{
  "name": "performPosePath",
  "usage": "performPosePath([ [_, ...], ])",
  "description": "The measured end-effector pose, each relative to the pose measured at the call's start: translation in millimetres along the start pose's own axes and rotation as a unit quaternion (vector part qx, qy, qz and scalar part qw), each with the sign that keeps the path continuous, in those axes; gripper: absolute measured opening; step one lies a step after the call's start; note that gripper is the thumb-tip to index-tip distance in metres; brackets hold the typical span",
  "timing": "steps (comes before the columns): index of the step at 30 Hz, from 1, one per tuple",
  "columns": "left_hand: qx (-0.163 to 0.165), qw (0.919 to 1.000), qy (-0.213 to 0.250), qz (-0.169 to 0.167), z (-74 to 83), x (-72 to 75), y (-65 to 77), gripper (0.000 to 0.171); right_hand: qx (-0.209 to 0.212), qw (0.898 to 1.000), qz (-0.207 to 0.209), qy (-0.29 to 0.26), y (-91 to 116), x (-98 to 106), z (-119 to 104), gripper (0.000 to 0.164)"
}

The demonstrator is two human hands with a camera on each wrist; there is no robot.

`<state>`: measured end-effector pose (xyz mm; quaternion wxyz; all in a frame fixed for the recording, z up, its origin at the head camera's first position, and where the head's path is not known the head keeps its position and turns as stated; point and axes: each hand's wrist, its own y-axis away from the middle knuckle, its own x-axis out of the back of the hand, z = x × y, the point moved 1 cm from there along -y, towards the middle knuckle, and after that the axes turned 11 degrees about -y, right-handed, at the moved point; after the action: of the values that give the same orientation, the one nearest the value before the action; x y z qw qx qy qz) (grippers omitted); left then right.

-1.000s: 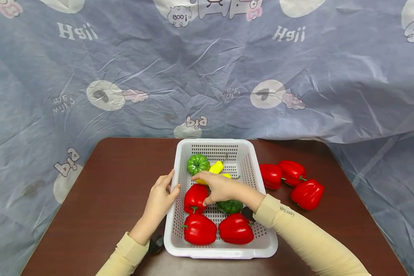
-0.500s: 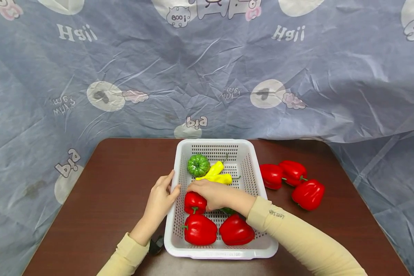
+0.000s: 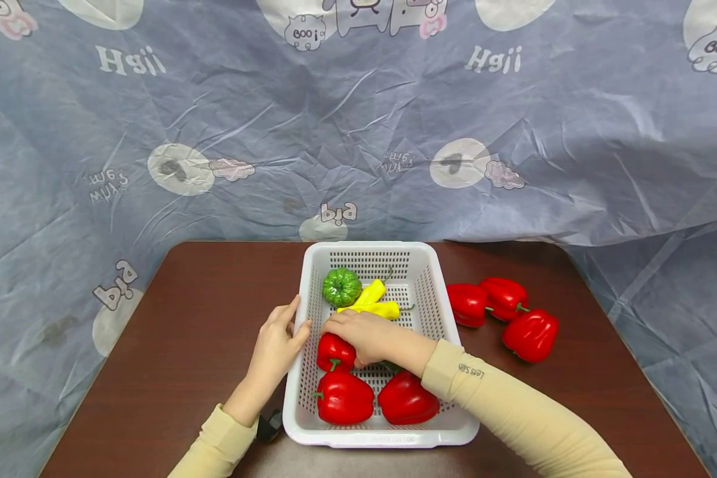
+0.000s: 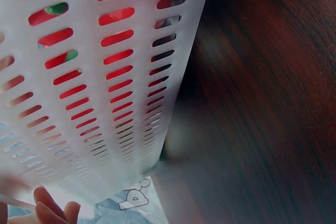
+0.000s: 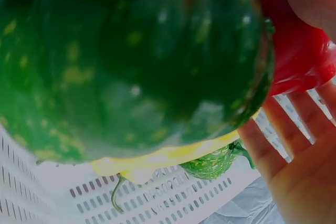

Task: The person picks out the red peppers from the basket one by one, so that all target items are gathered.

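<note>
My right hand [image 3: 373, 338] reaches down into the white basket [image 3: 382, 438] and grips a red bell pepper [image 3: 334, 354] near the left wall. In the right wrist view, the thumb lies on one side of that pepper [image 5: 299, 59], the fingers on the other. A dark green pumpkin [image 5: 131, 66] fills the foreground there; the arm mostly hides it in the head view. My left hand [image 3: 277, 338] holds the basket's left rim, thumb over it. Two more red bell peppers [image 3: 345, 398] [image 3: 409, 398] lie in the basket's near end.
Yellow peppers [image 3: 382, 310] and a small green pumpkin [image 3: 342, 287] lie in the basket's far half. Three red bell peppers [image 3: 530, 335] rest on the brown table [image 3: 215, 299] to the right. A printed grey-blue cloth [image 3: 334, 133] hangs behind the table.
My right hand has come down and toward me, over the red bell pepper, and closed on it. The yellow peppers show more fully. The left hand has stayed at the rim.
</note>
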<state>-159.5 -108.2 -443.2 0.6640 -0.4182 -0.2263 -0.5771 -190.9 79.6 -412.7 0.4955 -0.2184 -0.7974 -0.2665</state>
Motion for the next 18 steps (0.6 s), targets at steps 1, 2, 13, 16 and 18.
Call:
performPosePath([
  [1,-0.001,1.0,0.001,0.001,-0.3,-0.2,0.1,0.056,-0.003,1.0,-0.001,-0.003,0,1,0,0.075],
  [2,-0.001,1.0,0.001,0.001,-0.6,-0.4,0.1,0.056,-0.007,1.0,-0.003,-0.006,0,2,0,0.075],
  [13,-0.003,1.0,0.003,0.002,-0.7,-1.1,-1.0,0.056,-0.025,0.997,0.027,-0.061,9,18,-2,0.074],
  [16,0.0,1.0,0.005,-0.001,-0.9,-1.1,-0.9,0.056,-0.029,0.996,0.036,-0.078,13,22,-2,0.075],
  [18,0.003,1.0,0.005,-0.002,-1.5,-1.1,-0.3,0.056,-0.032,0.994,0.042,-0.091,17,25,-1,0.075],
])
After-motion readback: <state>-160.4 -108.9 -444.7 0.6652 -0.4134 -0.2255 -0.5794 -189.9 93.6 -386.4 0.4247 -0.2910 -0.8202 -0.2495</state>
